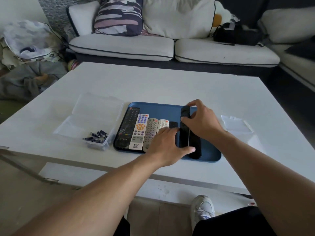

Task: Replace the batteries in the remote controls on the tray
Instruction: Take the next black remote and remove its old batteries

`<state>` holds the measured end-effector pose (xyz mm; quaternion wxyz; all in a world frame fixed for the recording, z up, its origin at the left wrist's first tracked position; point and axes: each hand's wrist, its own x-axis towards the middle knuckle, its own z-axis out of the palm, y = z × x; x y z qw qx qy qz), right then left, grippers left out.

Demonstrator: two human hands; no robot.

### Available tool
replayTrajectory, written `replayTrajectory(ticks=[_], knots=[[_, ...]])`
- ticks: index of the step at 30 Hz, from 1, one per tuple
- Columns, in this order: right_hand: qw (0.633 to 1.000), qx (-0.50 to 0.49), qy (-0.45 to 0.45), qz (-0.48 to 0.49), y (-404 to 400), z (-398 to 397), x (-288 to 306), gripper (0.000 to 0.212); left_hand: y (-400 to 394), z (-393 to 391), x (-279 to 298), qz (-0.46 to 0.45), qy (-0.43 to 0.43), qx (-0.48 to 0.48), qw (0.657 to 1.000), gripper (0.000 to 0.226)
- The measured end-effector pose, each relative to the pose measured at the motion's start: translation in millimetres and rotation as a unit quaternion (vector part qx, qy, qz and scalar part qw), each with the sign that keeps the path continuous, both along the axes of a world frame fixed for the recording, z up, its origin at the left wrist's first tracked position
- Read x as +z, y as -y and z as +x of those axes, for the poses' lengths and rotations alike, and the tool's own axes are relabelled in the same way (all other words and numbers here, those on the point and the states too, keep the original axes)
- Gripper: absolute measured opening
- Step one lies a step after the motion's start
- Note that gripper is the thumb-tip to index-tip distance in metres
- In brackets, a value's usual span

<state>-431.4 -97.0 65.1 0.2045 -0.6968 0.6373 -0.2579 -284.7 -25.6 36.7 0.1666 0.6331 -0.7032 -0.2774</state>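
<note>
Early stage: I am pinching the long black remote with my right hand, left hand apparently bracing it flat-fingered, on the blue tray; spare batteries lying untouched.

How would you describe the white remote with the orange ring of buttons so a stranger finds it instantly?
Find the blue plastic tray on the white table. The white remote lies second from its left edge, between a long black remote and a grey one. Only it has purple and orange buttons.
</note>
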Motion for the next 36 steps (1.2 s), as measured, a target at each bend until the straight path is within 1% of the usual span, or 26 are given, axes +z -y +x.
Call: replayTrajectory(ticks=[1, 3, 4, 5, 6, 8, 10, 13, 14, 15, 17, 18, 20, 22, 23, 24, 27, 30, 34, 36], knots=[[1.000, -0.006, -0.001, -0.029, -3.7, 3.7, 6.0, 0.038, -1.6, -1.8, 3.9, -0.008, -0.039, 0.031, 0.999, 0.071], [0.997, -0.007, -0.014, -0.078, -15.0, 13.6, 22.2, 0.037, -2.6, -2.9, 13.2, -0.026, -0.109, 0.080, 0.990, 0.041], [0.996, 0.000, -0.013, -0.088, -20.5, 18.2, 29.6, 0.037, -1.9, -2.6, 16.5, -0.028, -0.136, 0.098, 0.986, 0.026], [0.996, 0.012, 0.001, -0.087, -25.3, 22.0, 35.0, 0.037, 0.3, -0.8, 16.6, -0.025, -0.169, 0.116, 0.978, 0.015], [0.996, 0.027, 0.025, -0.079, -29.5, 25.5, 39.0, 0.036, 2.1, 2.1, 16.8, -0.014, -0.223, 0.139, 0.965, 0.009], [0.994, 0.047, 0.078, -0.055, -34.7, 29.2, 41.2, 0.032, 4.5, 8.8, 18.2, 0.017, -0.356, 0.184, 0.916, 0.014], [0.992, 0.031, 0.115, -0.034, -36.6, 28.7, 39.0, 0.031, 5.4, 17.4, 23.2, 0.018, -0.455, 0.216, 0.864, 0.024], [0.987, -0.022, 0.153, 0.030, -38.4, 27.0, 31.0, 0.025, 5.7, 29.7, 33.4, 0.010, -0.555, 0.246, 0.794, 0.030], [0.982, -0.029, 0.173, 0.065, -38.9, 28.5, 26.5, 0.026, 4.9, 32.9, 36.8, 0.010, -0.578, 0.246, 0.778, 0.029], [0.972, -0.031, 0.205, 0.110, -39.1, 30.2, 21.2, 0.031, 5.0, 36.3, 37.3, 0.012, -0.592, 0.243, 0.768, 0.028], [0.935, -0.022, 0.289, 0.206, -40.8, 34.9, 13.5, 0.039, 4.5, 42.6, 36.5, 0.015, -0.601, 0.236, 0.763, 0.027], [0.915, -0.012, 0.324, 0.238, -42.0, 36.6, 11.8, 0.041, 3.9, 45.0, 36.4, 0.015, -0.600, 0.234, 0.765, 0.027], [0.885, 0.006, 0.380, 0.268, -43.6, 39.1, 12.2, 0.040, 3.5, 50.5, 36.1, 0.015, -0.595, 0.237, 0.768, 0.021], [0.860, 0.011, 0.427, 0.279, -44.6, 40.9, 15.7, 0.035, 4.0, 54.9, 37.8, 0.022, -0.604, 0.243, 0.758, 0.009], [0.852, 0.010, 0.441, 0.281, -44.6, 41.3, 16.7, 0.034, 4.4, 56.4, 38.2, 0.025, -0.609, 0.243, 0.755, 0.009], [0.848, 0.011, 0.449, 0.281, -44.2, 41.9, 17.5, 0.034, 4.8, 57.7, 38.4, 0.026, -0.609, 0.242, 0.755, 0.013], [0.850, 0.025, 0.444, 0.283, -43.7, 43.4, 15.7, 0.037, 4.5, 61.3, 36.3, 0.021, -0.594, 0.232, 0.770, 0.021], [0.861, 0.040, 0.429, 0.270, -42.3, 45.0, 12.8, 0.039, 2.8, 64.2, 35.6, 0.022, -0.587, 0.220, 0.779, 0.019], [0.878, 0.057, 0.399, 0.260, -40.3, 47.5, 14.5, 0.032, 4.0, 70.1, 34.6, 0.020, -0.573, 0.218, 0.790, 0.016], [0.888, 0.056, 0.382, 0.250, -39.4, 49.1, 14.3, 0.031, 3.8, 72.8, 34.3, 0.022, -0.577, 0.222, 0.785, 0.016]])
